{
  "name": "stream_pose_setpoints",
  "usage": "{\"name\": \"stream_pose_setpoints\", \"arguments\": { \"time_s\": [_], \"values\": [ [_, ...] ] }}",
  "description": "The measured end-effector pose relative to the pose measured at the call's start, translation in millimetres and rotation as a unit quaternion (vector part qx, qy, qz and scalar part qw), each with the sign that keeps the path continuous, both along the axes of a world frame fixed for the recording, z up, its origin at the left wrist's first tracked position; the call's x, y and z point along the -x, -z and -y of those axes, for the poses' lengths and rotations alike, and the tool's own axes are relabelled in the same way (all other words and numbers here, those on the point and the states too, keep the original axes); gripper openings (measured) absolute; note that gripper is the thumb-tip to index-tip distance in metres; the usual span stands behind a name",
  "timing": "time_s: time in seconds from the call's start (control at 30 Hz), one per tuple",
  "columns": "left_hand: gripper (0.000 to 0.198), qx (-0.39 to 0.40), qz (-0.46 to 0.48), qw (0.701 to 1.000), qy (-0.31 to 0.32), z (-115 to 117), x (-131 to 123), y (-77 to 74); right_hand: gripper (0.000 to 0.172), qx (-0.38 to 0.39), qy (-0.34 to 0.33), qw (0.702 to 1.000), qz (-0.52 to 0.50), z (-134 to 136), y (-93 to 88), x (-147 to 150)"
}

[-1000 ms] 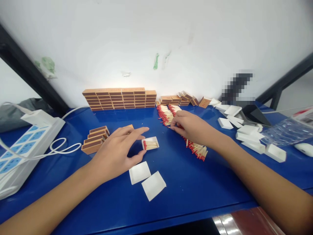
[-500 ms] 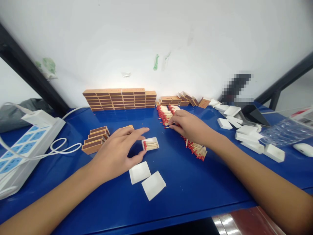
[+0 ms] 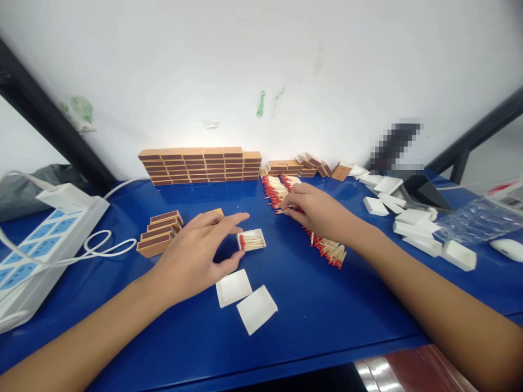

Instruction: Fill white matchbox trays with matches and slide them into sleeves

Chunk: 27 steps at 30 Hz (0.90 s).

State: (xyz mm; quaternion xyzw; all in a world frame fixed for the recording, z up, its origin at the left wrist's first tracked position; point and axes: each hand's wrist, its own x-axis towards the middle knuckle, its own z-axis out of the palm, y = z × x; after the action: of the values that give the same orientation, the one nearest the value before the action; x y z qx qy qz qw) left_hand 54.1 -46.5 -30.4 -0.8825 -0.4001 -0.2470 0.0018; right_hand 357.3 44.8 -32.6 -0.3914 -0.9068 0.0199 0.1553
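A small white tray (image 3: pixel 251 240) holds several red-headed matches on the blue table. My left hand (image 3: pixel 204 247) is beside its left end, thumb and fingers apart around that end, holding nothing. Over the edge of the match pile (image 3: pixel 274 188), my right hand (image 3: pixel 312 212) pinches a match (image 3: pixel 280 210) between thumb and fingers. More loose matches (image 3: pixel 330 250) lie below that hand. Two white trays (image 3: pixel 234 287) (image 3: pixel 257 309) sit nearer the front, touching or nearly so. Part of a matchbox (image 3: pixel 216 212) shows behind my left hand.
Matchboxes are stacked (image 3: pixel 196 166) against the wall, with more boxes (image 3: pixel 161 234) at the left. A power strip (image 3: pixel 41 245) and white cables lie far left. White trays (image 3: pixel 412 218), plastic wrap (image 3: pixel 478 218) and a white mouse (image 3: pixel 506 249) are at the right.
My right thumb and fingers have shifted slightly at the pile's edge, and a match now shows between them. My left hand has not visibly moved.
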Motion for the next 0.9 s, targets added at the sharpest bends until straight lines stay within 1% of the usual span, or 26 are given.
{"name": "stream_pose_setpoints", "arguments": {
  "time_s": [0.23,0.43,0.53,0.7,0.8,0.9],
  "values": [
    [0.055,-0.006,0.001,1.0,0.002,0,0,0.2,0.013,0.006,-0.004,1.0,-0.009,1,-0.9,-1],
    [0.056,-0.003,-0.002,1.0,0.002,0,0,0.6,0.018,0.033,-0.008,0.999,0.006,1,-2.1,1],
    [0.056,-0.002,-0.004,1.0,-0.001,0,1,0.8,0.018,0.041,-0.013,0.999,-0.003,4,-2.8,4],
    [0.057,-0.005,-0.004,1.0,-0.001,0,-1,0.1,0.015,0.013,-0.04,0.998,-0.047,24,-9.7,20],
    [0.057,-0.009,-0.006,1.0,-0.006,-1,-2,1.2,0.014,0.009,-0.045,0.998,-0.048,42,-15.9,34],
    [0.057,-0.018,-0.003,1.0,-0.005,-1,-3,3.7,0.009,-0.013,-0.056,0.998,-0.037,56,-18.8,47]
  ]
}}
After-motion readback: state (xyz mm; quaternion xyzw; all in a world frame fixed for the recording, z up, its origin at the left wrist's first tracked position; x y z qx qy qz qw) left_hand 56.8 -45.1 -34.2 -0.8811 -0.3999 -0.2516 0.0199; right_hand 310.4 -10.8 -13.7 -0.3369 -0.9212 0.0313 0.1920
